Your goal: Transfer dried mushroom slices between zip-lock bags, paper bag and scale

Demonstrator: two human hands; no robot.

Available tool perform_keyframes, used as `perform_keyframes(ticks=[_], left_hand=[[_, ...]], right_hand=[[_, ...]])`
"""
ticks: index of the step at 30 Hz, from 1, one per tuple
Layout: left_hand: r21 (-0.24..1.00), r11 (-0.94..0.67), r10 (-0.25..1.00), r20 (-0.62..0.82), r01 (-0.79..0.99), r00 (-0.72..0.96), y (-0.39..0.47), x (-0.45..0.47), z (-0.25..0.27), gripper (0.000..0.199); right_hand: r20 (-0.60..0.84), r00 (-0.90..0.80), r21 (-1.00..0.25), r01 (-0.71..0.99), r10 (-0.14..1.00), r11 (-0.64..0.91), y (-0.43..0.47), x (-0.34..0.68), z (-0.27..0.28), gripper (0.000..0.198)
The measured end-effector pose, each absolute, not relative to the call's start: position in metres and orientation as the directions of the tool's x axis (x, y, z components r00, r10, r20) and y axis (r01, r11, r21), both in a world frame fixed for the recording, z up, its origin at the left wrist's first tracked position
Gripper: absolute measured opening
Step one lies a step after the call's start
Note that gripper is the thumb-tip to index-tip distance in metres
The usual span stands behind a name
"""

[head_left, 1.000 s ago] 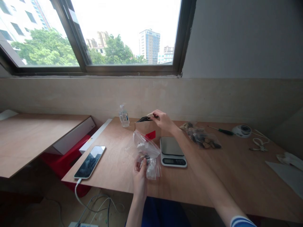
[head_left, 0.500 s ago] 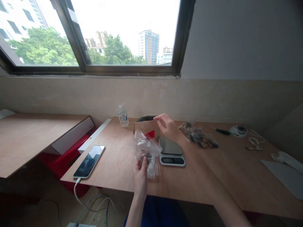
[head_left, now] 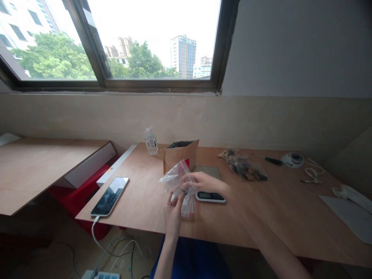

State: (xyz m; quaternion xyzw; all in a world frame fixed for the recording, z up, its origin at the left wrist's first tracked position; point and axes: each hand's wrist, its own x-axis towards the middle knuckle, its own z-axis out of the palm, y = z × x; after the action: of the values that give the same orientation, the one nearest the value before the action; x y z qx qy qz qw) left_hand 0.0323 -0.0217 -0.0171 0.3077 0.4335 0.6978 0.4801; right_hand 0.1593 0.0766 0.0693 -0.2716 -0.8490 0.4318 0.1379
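Note:
My left hand [head_left: 173,207] is closed around the lower part of a clear zip bag [head_left: 174,173] with small dark pieces inside, partly hidden by my fingers. At the bag's upper right side is my right hand [head_left: 200,181], its bent fingers drawn together and partly covered by the plastic. What those fingertips hold, if anything, cannot be made out. Just behind the zip bag stands an open brown paper bag [head_left: 177,155] with a dark inside and a red patch. A digital scale [head_left: 211,197] lies under and beside my right hand, which covers part of it.
Clear bags of dark and tan pieces [head_left: 250,171] lie at the right, with a screwdriver [head_left: 271,160] and a white dome camera [head_left: 292,160] beyond. A water bottle [head_left: 151,143] stands at the back. At the left edge is a phone [head_left: 110,197] on a cable.
My right hand has come down and toward me, from the paper bag's opening to the zip bag. The left hand keeps its hold in about the same place.

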Motion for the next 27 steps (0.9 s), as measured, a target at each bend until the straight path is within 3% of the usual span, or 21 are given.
perform_keyframes(ticks=[5, 11, 19, 27], left_hand=[[0.928, -0.168, 0.908, 0.014, -0.332, -0.418, -0.022, 0.031, -0.019, 0.036], [0.913, -0.206, 0.917, 0.054, -0.351, -0.396, -0.022, 0.026, -0.024, 0.036], [0.940, -0.137, 0.880, -0.029, -0.312, -0.474, -0.024, 0.023, -0.016, 0.034], [0.962, -0.144, 0.851, 0.000, -0.233, -0.526, -0.022, 0.017, -0.026, 0.030]], right_hand=[[0.047, -0.814, -0.822, 0.298, 0.580, 0.485, 0.072, 0.160, 0.059, 0.035], [0.120, -0.768, -0.926, 0.141, 0.629, 0.349, 0.071, 0.161, 0.057, 0.033], [-0.033, -0.703, -0.987, 0.132, 0.710, 0.086, 0.069, 0.165, 0.059, 0.045], [-0.067, -0.733, -0.998, 0.056, 0.677, -0.038, 0.074, 0.163, 0.040, 0.040]])
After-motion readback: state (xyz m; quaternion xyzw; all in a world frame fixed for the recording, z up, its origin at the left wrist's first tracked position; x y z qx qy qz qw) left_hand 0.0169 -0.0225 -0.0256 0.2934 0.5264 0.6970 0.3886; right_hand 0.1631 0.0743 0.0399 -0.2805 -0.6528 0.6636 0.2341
